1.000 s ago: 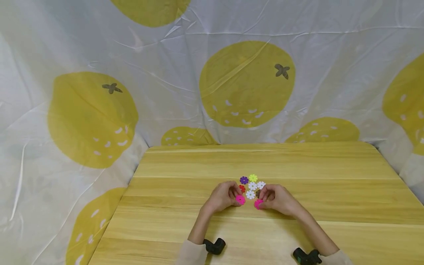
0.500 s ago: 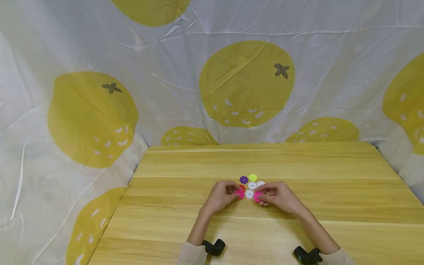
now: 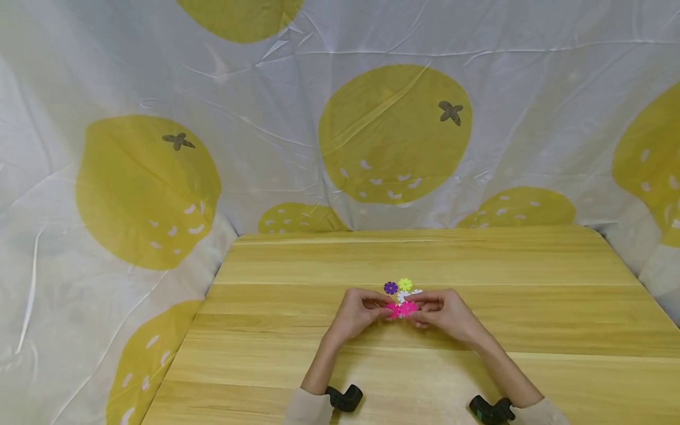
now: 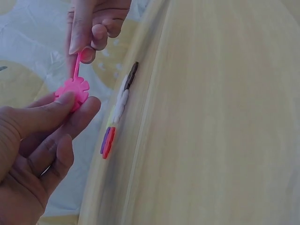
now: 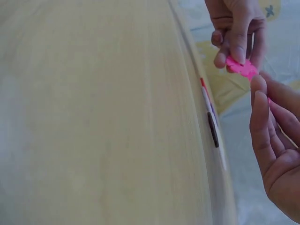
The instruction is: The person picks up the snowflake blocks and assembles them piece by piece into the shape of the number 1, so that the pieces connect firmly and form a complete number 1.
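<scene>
My left hand pinches a pink notched plastic disc, a snowflake building piece, between thumb and fingers. Opposite it, my right hand pinches a second pink snowflake piece, which appears edge-on in the left wrist view. The two pieces meet at their rims, turned at an angle to each other. Whether their slots are engaged I cannot tell. Fingers cover most of the right-hand piece in the right wrist view. Both hands are raised above the tabletop.
Beyond the hands, a purple piece, a yellow piece and white pieces lie on the wooden table. A red piece and a dark brown piece show in the left wrist view. A lemon-print cloth hangs behind.
Both hands have come together and slightly away from the body, bringing the two pink pieces from apart to touching. They now hide the red piece and part of the white ones in the head view.
</scene>
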`<move>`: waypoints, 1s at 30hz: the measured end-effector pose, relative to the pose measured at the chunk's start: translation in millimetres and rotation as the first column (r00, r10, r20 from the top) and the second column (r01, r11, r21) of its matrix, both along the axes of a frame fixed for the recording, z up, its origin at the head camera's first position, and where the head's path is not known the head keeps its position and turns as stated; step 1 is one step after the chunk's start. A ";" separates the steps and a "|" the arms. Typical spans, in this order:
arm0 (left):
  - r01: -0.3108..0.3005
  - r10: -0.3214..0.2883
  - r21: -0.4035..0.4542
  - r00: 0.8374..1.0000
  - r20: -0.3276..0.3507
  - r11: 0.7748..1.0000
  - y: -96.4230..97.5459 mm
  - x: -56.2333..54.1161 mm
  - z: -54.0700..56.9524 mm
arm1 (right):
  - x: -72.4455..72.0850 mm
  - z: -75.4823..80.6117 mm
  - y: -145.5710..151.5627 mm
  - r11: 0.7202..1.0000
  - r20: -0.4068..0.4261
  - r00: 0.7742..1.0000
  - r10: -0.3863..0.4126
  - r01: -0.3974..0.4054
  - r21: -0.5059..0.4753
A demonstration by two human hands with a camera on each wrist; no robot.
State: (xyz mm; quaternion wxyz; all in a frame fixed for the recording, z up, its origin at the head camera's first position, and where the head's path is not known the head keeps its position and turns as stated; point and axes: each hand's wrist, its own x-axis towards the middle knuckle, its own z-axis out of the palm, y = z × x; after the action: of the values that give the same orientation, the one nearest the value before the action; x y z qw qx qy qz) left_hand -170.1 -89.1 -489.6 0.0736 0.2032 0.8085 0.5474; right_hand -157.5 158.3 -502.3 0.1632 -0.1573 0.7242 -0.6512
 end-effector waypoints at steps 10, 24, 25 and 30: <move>0.017 -0.018 0.057 1.000 0.013 0.998 -0.4 2.0 2.2 | 3.3 1.7 -1.4 0.999 0.018 0.999 -0.033 0.033 0.027; 0.030 -0.024 0.111 0.998 -0.052 0.993 2.7 0.7 0.3 | 2.5 2.7 -0.3 0.997 0.010 0.998 -0.068 0.068 -0.022; 0.034 -0.028 0.110 0.998 -0.059 0.993 2.8 0.6 0.3 | 2.6 2.8 -0.5 0.998 0.009 0.998 -0.065 0.065 -0.022; 0.032 -0.023 0.101 0.995 -0.093 0.994 2.3 1.0 1.5 | 2.3 2.4 -1.9 0.998 0.002 0.998 -0.059 0.059 -0.021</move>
State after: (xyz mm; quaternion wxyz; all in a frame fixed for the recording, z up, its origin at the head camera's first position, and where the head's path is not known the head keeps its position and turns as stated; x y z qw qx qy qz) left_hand -169.1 -86.7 -488.1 0.0336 0.2427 0.7789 0.5773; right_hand -155.2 156.5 -499.8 0.1425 -0.1373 0.7217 -0.6633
